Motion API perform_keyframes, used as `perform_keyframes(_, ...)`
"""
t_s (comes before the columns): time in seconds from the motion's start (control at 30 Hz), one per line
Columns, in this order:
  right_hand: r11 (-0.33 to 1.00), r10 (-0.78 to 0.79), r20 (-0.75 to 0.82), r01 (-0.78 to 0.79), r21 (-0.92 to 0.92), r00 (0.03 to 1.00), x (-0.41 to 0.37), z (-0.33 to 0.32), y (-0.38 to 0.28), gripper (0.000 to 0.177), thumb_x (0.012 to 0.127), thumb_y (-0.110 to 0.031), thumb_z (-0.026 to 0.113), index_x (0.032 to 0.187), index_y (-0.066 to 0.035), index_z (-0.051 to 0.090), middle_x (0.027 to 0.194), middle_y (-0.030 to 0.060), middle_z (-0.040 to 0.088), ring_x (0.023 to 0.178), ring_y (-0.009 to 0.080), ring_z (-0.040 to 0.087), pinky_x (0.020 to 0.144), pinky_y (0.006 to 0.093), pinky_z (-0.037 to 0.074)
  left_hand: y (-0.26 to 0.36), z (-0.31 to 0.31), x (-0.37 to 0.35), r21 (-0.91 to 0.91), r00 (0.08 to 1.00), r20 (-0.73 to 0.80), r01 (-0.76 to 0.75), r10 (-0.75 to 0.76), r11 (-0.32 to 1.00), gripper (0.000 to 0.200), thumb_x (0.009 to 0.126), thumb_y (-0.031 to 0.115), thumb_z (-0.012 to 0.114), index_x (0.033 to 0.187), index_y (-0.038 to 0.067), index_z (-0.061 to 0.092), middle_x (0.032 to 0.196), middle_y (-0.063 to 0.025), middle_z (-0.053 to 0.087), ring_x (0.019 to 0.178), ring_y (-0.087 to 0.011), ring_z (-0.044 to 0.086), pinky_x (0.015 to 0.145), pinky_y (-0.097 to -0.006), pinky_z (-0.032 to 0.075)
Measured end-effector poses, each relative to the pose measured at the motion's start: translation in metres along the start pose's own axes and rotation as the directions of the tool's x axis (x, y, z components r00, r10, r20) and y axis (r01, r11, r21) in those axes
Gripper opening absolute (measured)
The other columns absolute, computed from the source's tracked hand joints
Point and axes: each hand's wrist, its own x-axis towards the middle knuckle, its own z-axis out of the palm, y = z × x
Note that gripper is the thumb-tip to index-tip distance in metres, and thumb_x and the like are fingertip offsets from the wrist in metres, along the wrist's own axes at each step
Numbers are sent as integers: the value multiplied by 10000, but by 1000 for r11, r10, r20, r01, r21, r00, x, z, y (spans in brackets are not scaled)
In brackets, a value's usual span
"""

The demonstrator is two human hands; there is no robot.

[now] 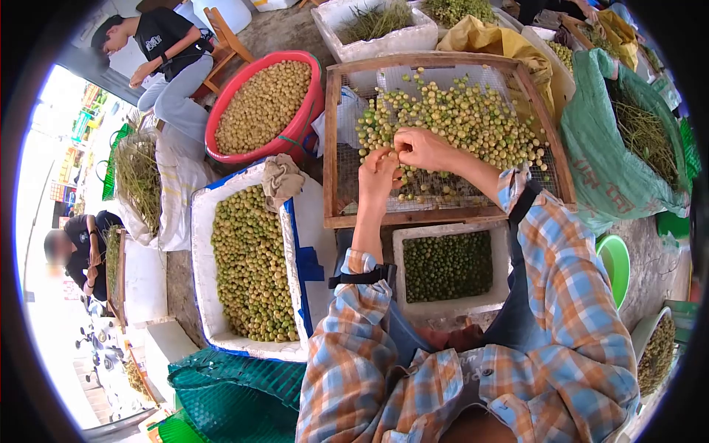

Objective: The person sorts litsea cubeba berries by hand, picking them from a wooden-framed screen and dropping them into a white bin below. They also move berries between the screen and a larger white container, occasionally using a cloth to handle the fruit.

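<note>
My left hand (378, 176) and my right hand (424, 149) meet over the near left part of a wood-framed mesh screen (443, 217). Fingers of both hands are bent and pinched close together. Whatever sits between the fingertips is too small and covered to make out. Small round yellow-green fruits (473, 111) lie spread over the mesh, thickest beyond and to the right of my hands. Under the near edge of the screen, a white foam box (399, 269) holds small dark green fruits (448, 267).
To the left stand a foam box (203, 295) of yellow-green fruits, a cloth (283, 182) on its rim, and a red tub (319, 96) of paler fruits. A green sack (591, 148) of stems is at right. Two people (173, 59) sit at left.
</note>
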Motion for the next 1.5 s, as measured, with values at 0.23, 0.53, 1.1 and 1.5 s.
perform_keyframes(0.23,869,161,-50,-117,481,986,-24,-7,-4,106,714,-114,535,744,-12,536,687,35,534,628,112,502,574,272,421,8,9,-4,-568,972,220,201,-88,798,151,793,16,577,940,-20,581,846,-110,604,764,-166,598,645,-285,537)
perform_keyframes(0.53,965,50,331,-131,229,942,-45,13,-10,82,673,-30,546,751,-11,558,641,89,574,601,182,563,533,331,412,-9,-13,-17,768,970,242,-195,5,610,188,590,183,720,735,122,618,767,-93,623,737,-280,598,682,-380,467)
perform_keyframes(1.1,976,182,-73,-171,136,980,-59,-30,27,117,747,-60,544,836,8,579,763,114,597,655,205,564,596,331,452,-24,6,-5,885,915,403,-398,31,242,105,625,97,659,705,99,592,743,-84,606,761,-295,593,634,-397,450)
perform_keyframes(1.5,877,392,66,-394,275,918,-111,-75,38,146,760,-119,577,855,-8,583,780,68,588,732,168,561,669,292,442,-6,5,15,734,727,673,-635,-136,240,146,684,-7,576,797,75,534,794,-89,577,805,-306,561,670,-414,417)
